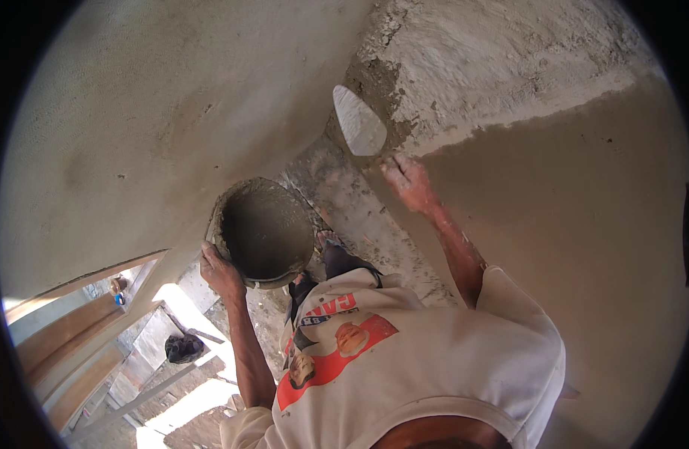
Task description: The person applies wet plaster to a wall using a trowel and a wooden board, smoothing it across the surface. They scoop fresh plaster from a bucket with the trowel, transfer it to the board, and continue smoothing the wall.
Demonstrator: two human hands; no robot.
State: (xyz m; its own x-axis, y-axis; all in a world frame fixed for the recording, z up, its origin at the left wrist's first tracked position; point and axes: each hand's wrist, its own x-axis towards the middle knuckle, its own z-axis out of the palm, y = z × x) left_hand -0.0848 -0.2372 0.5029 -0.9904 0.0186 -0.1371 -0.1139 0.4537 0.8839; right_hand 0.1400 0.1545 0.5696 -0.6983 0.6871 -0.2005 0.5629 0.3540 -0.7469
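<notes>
My left hand (223, 271) grips the rim of a round, mortar-crusted bucket (223, 217), its fingers partly hidden behind the side. Wet grey mortar (258, 232) lies inside the bucket. Up and to the right, my right hand (410, 182) is closed around the handle of a trowel (360, 123). The pale, pointed blade is at the corner between two walls, against a dark patch of fresh mortar (374, 82). Whether the blade touches the wall I cannot tell.
A smooth plastered wall (150, 112) rises on the left. The right wall has a rough pale upper band (501, 67) above a smooth darker area (569, 194). At lower left are a wooden-framed opening (82, 329) and a black bag (184, 348) on the floor.
</notes>
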